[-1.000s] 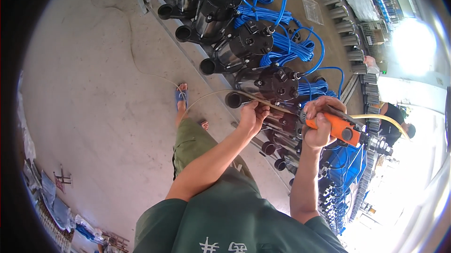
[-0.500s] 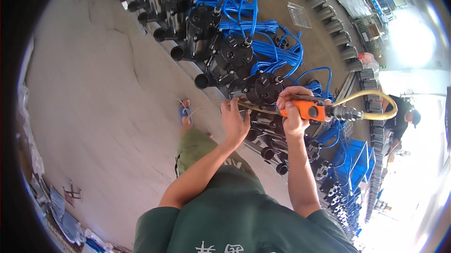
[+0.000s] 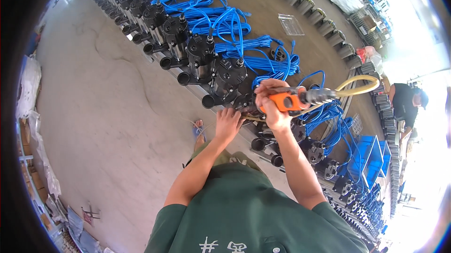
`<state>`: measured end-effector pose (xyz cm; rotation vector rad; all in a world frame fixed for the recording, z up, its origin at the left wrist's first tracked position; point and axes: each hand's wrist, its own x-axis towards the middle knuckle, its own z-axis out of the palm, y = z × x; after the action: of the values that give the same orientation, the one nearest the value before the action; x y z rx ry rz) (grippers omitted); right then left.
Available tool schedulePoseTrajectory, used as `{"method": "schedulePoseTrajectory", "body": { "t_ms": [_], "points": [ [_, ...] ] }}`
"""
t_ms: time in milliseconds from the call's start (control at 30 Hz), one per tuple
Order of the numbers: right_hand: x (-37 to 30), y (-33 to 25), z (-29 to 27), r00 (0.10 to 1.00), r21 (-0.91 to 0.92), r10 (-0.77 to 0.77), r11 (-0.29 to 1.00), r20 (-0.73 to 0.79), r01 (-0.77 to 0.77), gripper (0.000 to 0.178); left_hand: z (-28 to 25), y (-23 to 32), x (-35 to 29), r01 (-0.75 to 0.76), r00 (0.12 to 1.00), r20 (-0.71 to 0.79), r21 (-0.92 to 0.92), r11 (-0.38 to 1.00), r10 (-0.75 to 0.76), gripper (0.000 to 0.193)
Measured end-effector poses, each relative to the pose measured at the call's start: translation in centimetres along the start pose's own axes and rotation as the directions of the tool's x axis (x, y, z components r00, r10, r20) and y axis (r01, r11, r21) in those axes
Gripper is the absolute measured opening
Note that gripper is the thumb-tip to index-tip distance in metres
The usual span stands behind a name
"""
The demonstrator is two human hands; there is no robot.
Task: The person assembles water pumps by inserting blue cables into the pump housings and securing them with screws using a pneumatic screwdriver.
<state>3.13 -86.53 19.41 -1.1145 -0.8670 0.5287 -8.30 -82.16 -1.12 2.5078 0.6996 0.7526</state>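
Observation:
My right hand (image 3: 276,114) is wrapped round an orange air tool (image 3: 286,102) with a grey coupling and a yellow hose (image 3: 359,83) looping off to the right. Beneath the tool is a black pump (image 3: 244,102), largely covered by my hands. My left hand (image 3: 228,125) is on the near side of that pump, its fingers curled over the edge where the outlet would be. A length of yellow hose passes under the tool between my hands. The neighbouring pump (image 3: 229,76) stands upright just left of it, with a round black outlet facing me.
A long row of similar pumps (image 3: 176,32) runs from far left to lower right, with coiled blue cables (image 3: 235,22) behind it. Blue crates (image 3: 366,159) stand at right. A row of metal cylinders (image 3: 305,6) lies beyond, and a person (image 3: 405,105) bends near it.
The view has shifted to the right along the row. My left hand, earlier raised with fingers apart, now rests on the pump. The tool stays in my right hand, now tilted differently.

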Motion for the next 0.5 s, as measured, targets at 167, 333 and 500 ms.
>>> {"method": "schedulePoseTrajectory", "body": {
  "t_ms": [167,333,500],
  "points": [
    [0.9,2.5,0.3,0.997,-0.099,0.039,0.995,0.072,-0.031,0.024,-2.5,-0.8,-1.5,-0.140,0.961,0.188,-0.303,0.943,0.203,0.028],
    [1.5,2.1,0.5,0.995,-0.186,0.078,0.980,0.060,-0.065,0.031,-3.3,-0.4,0.1,0.351,0.913,0.321,-0.304,0.886,-0.251,0.048],
    [4.5,-1.0,0.9,0.997,-0.157,-0.039,0.987,-0.062,0.029,0.035,-2.5,1.9,3.2,0.192,0.979,0.017,-0.417,0.889,-0.204,0.130]
  ]
}}
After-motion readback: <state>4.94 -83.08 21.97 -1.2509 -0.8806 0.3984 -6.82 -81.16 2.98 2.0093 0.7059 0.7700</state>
